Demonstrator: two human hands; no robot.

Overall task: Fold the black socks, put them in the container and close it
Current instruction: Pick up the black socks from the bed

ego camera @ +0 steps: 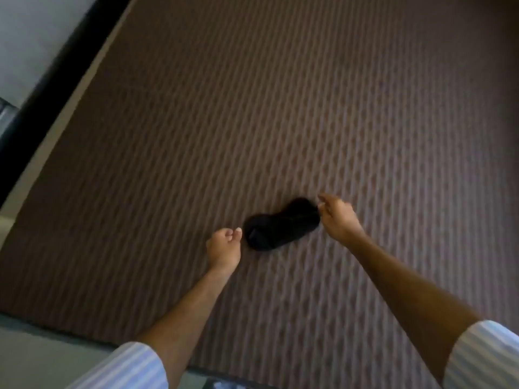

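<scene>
The black socks (280, 227) lie bunched in one small heap on the brown patterned bed cover (280, 108). My right hand (337, 217) is at the heap's right end, its fingertips pinching the black fabric there. My left hand (224, 248) sits just left of the heap with its fingers curled loosely, close to the socks' left end but holding nothing that I can see. No container shows in this view.
The bed cover fills most of the view. Its left edge (70, 108) runs diagonally, with a dark frame strip (36, 102) and pale floor (28, 37) beyond. The near edge (84, 332) lies at the bottom left.
</scene>
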